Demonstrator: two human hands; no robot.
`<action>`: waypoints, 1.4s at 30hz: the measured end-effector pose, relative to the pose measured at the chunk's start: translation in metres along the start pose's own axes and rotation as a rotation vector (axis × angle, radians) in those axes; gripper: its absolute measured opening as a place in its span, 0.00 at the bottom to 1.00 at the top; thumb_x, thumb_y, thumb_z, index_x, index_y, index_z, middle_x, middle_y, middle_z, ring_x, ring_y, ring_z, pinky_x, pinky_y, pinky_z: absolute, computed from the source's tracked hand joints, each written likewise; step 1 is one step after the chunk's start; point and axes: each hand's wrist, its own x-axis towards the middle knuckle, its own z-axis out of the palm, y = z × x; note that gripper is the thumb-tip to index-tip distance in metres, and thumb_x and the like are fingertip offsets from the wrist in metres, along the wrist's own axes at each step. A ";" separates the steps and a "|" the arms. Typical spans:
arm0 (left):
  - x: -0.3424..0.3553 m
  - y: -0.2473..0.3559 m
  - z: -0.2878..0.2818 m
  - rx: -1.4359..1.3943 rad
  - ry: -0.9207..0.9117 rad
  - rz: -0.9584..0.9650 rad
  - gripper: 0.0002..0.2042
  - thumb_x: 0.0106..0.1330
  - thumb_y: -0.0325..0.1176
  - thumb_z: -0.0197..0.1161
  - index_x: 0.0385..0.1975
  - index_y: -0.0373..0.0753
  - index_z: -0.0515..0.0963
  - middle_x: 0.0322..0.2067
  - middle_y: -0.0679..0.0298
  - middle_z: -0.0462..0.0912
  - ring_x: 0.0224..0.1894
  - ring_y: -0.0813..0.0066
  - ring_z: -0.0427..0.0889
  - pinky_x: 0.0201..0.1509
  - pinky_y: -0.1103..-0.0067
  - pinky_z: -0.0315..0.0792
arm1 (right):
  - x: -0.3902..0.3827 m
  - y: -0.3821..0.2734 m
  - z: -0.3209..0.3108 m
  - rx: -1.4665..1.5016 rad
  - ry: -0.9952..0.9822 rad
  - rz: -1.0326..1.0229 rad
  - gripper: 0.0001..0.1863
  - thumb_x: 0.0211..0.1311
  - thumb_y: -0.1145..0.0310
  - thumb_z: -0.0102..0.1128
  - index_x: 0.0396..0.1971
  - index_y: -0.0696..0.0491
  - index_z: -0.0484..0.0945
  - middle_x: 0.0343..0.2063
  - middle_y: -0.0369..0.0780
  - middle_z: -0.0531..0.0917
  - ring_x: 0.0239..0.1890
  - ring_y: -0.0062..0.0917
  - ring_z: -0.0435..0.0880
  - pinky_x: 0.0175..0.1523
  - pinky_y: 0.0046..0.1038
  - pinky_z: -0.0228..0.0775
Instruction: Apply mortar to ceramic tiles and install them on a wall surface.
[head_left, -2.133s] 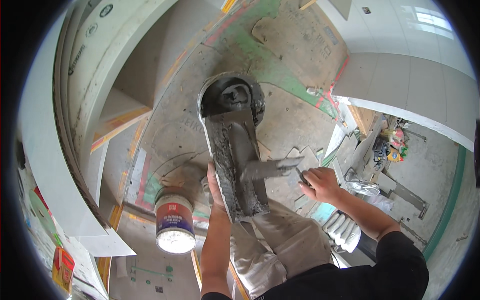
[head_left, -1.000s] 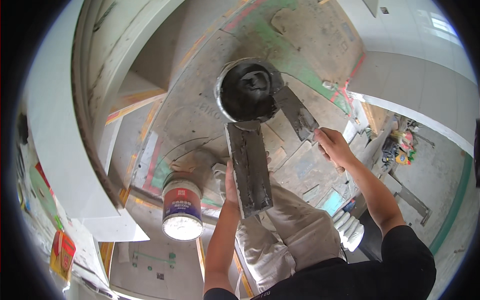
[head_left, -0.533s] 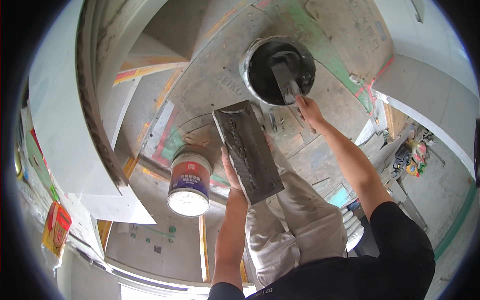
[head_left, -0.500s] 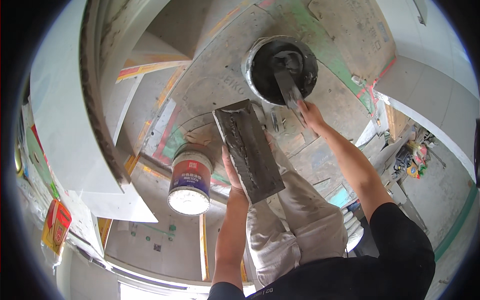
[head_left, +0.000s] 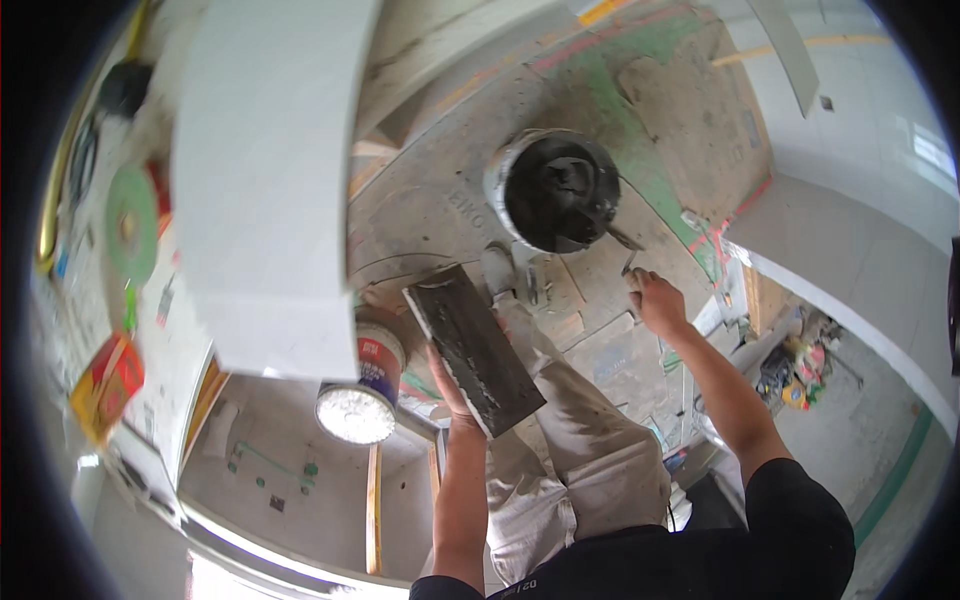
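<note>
My left hand [head_left: 447, 385] is closed round a narrow rectangular tile [head_left: 472, 350] whose upper face is spread with dark grey mortar. My right hand [head_left: 655, 300] grips a trowel [head_left: 625, 240], its blade seen nearly edge-on at the lower right rim of a round bucket [head_left: 515, 220] of dark grey, wet mortar. A white pail with a red and purple label [head_left: 365, 395] stands left of the tile, partly behind a white panel.
A large white panel [head_left: 255, 180] fills the upper left, beside a green disc [head_left: 130, 225] and a red-yellow packet [head_left: 105, 385]. A ledge [head_left: 840, 260] runs along the right, with piled bags and tools [head_left: 800, 370]. Worn, taped boards [head_left: 680, 110] cover the floor.
The trowel went from the tile into the bucket and has since drawn back to its rim. The tile moved down-left. The view has shifted, bringing the white panel inward.
</note>
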 end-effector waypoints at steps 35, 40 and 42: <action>-0.655 0.143 -0.023 -0.351 -0.328 1.190 0.49 0.82 0.75 0.50 0.88 0.39 0.61 0.77 0.42 0.75 0.74 0.48 0.82 0.78 0.55 0.81 | -0.245 -0.453 -0.116 0.389 -0.417 -0.657 0.16 0.85 0.61 0.66 0.57 0.58 0.88 0.36 0.39 0.92 0.33 0.22 0.90 0.38 0.28 0.82; -0.692 0.190 -0.053 -0.432 -0.658 1.243 0.52 0.80 0.78 0.49 0.87 0.38 0.61 0.76 0.40 0.76 0.72 0.44 0.83 0.79 0.52 0.79 | -0.267 -0.521 -0.110 0.336 -0.441 -0.766 0.15 0.84 0.64 0.66 0.56 0.59 0.88 0.36 0.40 0.92 0.32 0.23 0.90 0.39 0.29 0.82; -0.701 0.206 -0.075 -0.485 -0.625 1.302 0.51 0.81 0.78 0.48 0.88 0.39 0.60 0.78 0.39 0.73 0.75 0.42 0.80 0.80 0.49 0.77 | -0.275 -0.553 -0.095 0.355 -0.477 -0.816 0.15 0.84 0.64 0.66 0.56 0.60 0.88 0.36 0.40 0.92 0.32 0.23 0.90 0.39 0.30 0.83</action>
